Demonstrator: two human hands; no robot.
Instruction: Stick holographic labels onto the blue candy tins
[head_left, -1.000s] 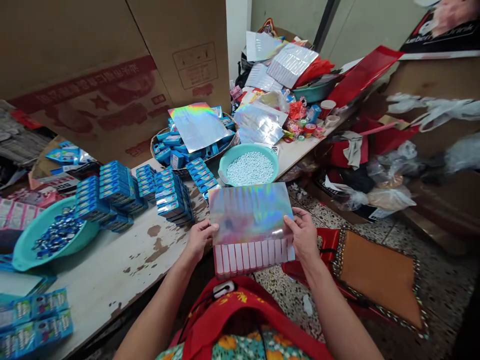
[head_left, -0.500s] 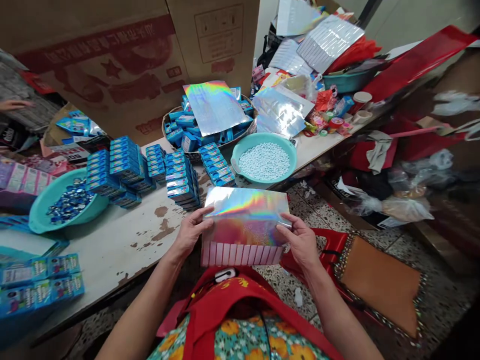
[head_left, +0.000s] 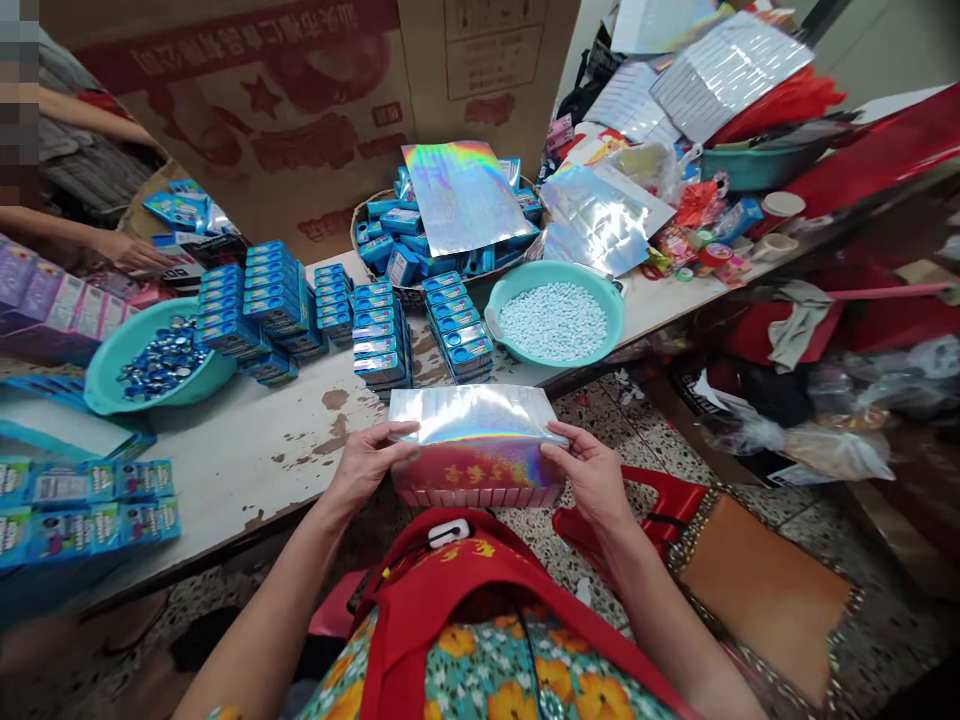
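Pinching a shiny rainbow-silver sheet by its sides, my left hand and right hand hold it near my red cloth apron; some blue cardboard boxes stand stacked, others lie loose in a round carton.

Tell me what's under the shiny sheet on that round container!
Blue packs poke out around the shiny sheet, inside the round container. Whatever sits under its middle is covered.

a stained white table stands over a speckled floor, beside a pale wall.
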